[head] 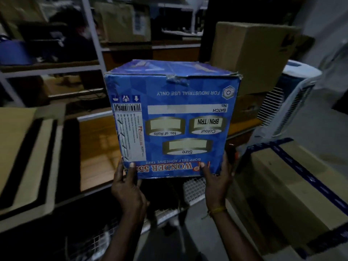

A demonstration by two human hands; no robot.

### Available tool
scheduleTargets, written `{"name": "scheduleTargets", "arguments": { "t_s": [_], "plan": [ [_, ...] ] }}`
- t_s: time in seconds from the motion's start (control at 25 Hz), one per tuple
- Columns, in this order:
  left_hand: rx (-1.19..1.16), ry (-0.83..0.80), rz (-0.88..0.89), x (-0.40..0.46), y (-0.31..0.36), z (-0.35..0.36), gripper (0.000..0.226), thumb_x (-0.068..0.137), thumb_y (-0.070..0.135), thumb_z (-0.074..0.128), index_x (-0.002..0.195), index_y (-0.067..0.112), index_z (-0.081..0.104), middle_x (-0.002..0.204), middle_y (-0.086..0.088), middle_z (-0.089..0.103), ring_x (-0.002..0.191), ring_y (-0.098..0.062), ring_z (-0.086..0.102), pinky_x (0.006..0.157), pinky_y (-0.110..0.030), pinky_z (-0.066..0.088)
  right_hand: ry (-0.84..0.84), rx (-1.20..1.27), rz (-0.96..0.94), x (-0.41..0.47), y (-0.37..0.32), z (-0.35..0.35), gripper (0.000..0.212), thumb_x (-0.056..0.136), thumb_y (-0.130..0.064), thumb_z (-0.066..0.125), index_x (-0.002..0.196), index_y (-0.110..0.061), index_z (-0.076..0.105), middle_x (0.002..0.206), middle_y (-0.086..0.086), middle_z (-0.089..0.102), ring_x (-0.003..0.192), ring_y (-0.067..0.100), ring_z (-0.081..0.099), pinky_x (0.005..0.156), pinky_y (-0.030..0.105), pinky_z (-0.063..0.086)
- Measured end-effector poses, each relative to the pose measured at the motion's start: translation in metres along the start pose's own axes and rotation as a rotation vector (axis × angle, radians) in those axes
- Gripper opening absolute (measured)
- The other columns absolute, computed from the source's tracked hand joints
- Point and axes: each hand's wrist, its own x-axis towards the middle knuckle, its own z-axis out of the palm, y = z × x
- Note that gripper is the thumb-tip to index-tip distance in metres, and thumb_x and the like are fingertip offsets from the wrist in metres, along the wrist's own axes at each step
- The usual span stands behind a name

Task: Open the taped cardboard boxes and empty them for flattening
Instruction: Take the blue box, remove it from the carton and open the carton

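Far left: a flat brown cardboard piece (13,140) leans at the frame edge, with metal shelving (90,34) behind it holding dim boxes. Left hand (126,187) grasps the lower left corner of the blue box (173,119), thumb on the printed face, fingers out of sight around the side or underneath. The box is held up in the air at centre frame, clear of any surface, with its printing upside down, so it appears inverted. A scrap of torn clear tape (177,79) sits at the top front edge; whether the top seam is sealed cannot be told from here. Right hand (216,178) grasps the lower right corner the same way, thumb on the face; a dark object behind its fingers is too blurred to identify. Right of that: a stacked brown box (252,53), a white air cooler (293,95), and a brown box with blue tape (293,176) low at right. Judged step: carrying or turning the box before opening. Next move likely calls for setting it down on a steady surface, seam upward, then freeing one hand to peel or cut the tape.
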Motion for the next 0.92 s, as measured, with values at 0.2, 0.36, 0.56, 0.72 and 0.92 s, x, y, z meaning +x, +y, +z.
{"name": "scheduleTargets", "arguments": {
  "t_s": [0.2,0.36,0.56,0.72,0.92],
  "plan": [
    [-0.061,0.134,0.049,0.018,0.025,-0.048,0.038,0.091,0.007,0.064,0.124,0.027,0.065,0.117,-0.007,0.071,0.088,-0.016,0.071,0.065,-0.030,0.059,-0.152,-0.041,0.041,-0.018,0.017,0.048,0.074,0.080,-0.024,0.075,0.147,-0.021,0.044,0.139,0.002,0.055,0.124,0.012,0.057,0.093,0.037,0.057],
    [-0.037,0.136,0.144,0.030,0.044,-0.047,0.037,0.094,0.005,0.062,0.125,0.024,0.065,0.117,-0.009,0.071,0.090,-0.019,0.070,0.066,-0.030,0.059,-0.180,-0.075,0.010,-0.004,0.012,0.077,0.073,0.083,-0.030,0.077,0.148,-0.024,0.044,0.140,0.003,0.054,0.129,0.019,0.054,0.097,0.052,0.053],
    [0.343,0.081,0.412,0.071,0.077,-0.023,0.050,0.093,0.010,0.066,0.135,0.034,0.055,0.126,0.004,0.066,0.109,-0.014,0.066,0.088,-0.048,0.058,-0.310,-0.138,-0.134,0.031,-0.007,0.108,0.062,0.084,-0.010,0.056,0.138,-0.040,0.051,0.139,0.001,0.047,0.127,0.017,0.052,0.092,0.039,0.056],
    [0.674,0.017,0.607,0.096,0.083,-0.010,0.076,0.089,0.031,0.073,0.153,0.035,0.031,0.146,0.009,0.047,0.129,-0.008,0.050,0.100,-0.042,0.052,-0.532,-0.244,-0.142,0.054,-0.013,0.121,0.078,0.087,0.016,0.050,0.132,-0.047,0.050,0.143,0.003,0.030,0.126,0.015,0.050,0.083,0.027,0.058],
    [0.729,-0.123,0.656,0.109,0.058,-0.013,0.074,0.079,0.020,0.082,0.142,0.038,0.049,0.150,0.010,0.035,0.137,-0.011,0.042,0.096,-0.048,0.054,-0.495,-0.293,-0.192,0.077,0.004,0.132,0.069,0.088,0.008,0.064,0.128,-0.047,0.052,0.141,0.007,0.036,0.127,0.017,0.049,0.083,0.008,0.051]
  ]
}}
